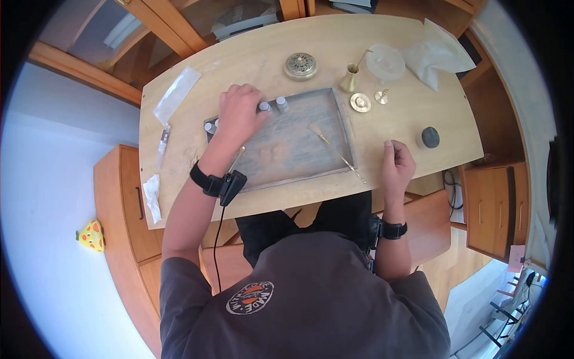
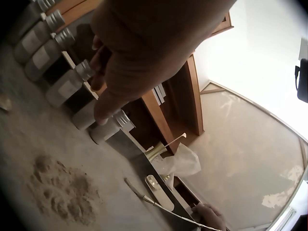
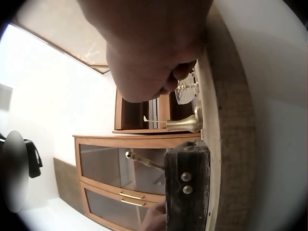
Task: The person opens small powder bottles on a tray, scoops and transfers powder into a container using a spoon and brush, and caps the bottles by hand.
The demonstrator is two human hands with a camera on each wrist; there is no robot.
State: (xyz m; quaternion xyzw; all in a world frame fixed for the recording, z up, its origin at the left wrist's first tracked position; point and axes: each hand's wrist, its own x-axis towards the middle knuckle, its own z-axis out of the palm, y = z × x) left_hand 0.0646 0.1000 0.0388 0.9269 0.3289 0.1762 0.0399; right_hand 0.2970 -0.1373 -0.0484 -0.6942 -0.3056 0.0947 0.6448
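A grey tray [image 1: 287, 140] holds a row of small silver-capped bottles along its far side, among them one bottle [image 1: 281, 105] right of my left hand [image 1: 241, 113]. In the left wrist view, my left hand [image 2: 144, 62] pinches the top of a bottle [image 2: 85, 115] between thumb and fingers, its cap hidden. An end bottle [image 2: 107, 129] stands close beside the thumb, and another bottle [image 2: 67, 87] is on the other side. My right hand [image 1: 397, 167], loosely curled and holding nothing visible, is near the table's front edge, right of the tray.
A brush [image 1: 326, 140] lies across the tray's right side. Behind are a pierced brass burner [image 1: 301, 66], a brass vase [image 1: 350, 79], small brass parts [image 1: 360, 102] and a clear dish [image 1: 385, 62]. A dark round object [image 1: 430, 137] stands right; a marker-like tube [image 1: 163, 143] lies left.
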